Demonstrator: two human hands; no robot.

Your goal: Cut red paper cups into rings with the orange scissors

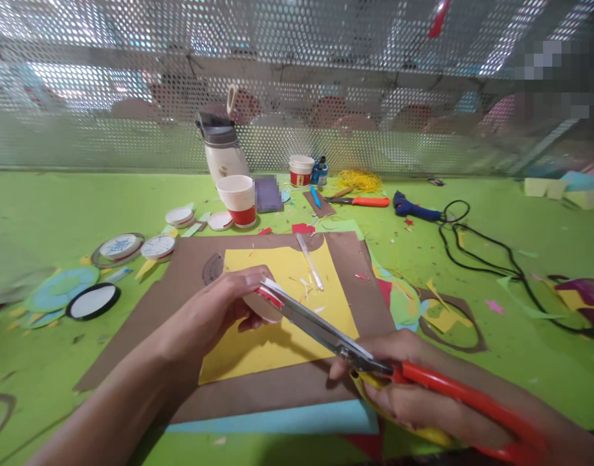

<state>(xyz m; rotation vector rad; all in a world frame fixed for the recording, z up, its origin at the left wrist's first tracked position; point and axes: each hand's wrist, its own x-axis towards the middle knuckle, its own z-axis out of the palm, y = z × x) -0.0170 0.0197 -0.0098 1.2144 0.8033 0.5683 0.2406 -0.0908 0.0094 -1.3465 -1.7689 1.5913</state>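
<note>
My left hand pinches the cut-down base of a paper cup, white with a red band. Around the handles of large scissors, my right hand is closed; one handle is red and the other yellow. The blades of the scissors reach up and left to the cup base, touching its red and white edge. Whether the blades are fully closed there is hard to see. Below both hands lies a yellow sheet on brown cardboard, with small paper scraps and a clear stick on it.
A whole paper cup and a bottle stand at the back. Cut cup bases lie at left. An orange-handled knife, blue-handled tool and black cord lie at right. Perforated metal closes off the far side.
</note>
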